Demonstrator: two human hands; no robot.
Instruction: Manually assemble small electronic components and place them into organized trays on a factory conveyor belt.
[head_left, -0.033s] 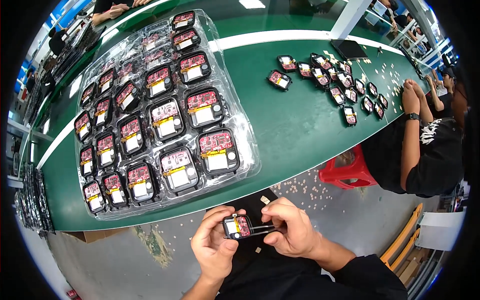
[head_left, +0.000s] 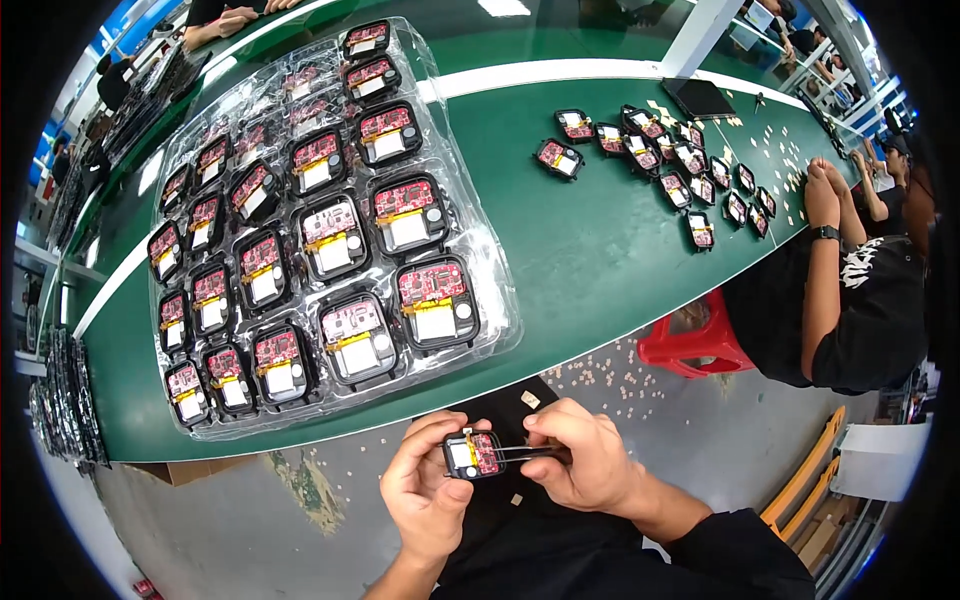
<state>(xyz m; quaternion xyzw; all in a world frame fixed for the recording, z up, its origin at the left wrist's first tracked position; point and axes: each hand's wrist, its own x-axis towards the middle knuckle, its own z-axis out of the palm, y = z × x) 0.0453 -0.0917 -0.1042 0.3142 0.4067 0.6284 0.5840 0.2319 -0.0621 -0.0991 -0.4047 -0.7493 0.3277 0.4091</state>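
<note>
My left hand grips a small black watch case by its edges, above my lap. Inside the case are a red circuit board, a white block and a yellow strip. Between the thumb and fingers of my right hand is a pair of metal tweezers. Their tips reach over the red board from its right side; whether they pinch anything is too small to tell. A small pale tab stands at the case's upper edge.
A clear plastic tray of similar watch cases covers the left of the green table. Loose cases lie farther right, near a dark flat panel. A co-worker sits at the right by a red stool. Paper bits litter the floor.
The tweezers have moved a little left, farther over the board, and their prongs look closer together. My right hand's fingers have shifted slightly. My left hand and the case stay almost still.
</note>
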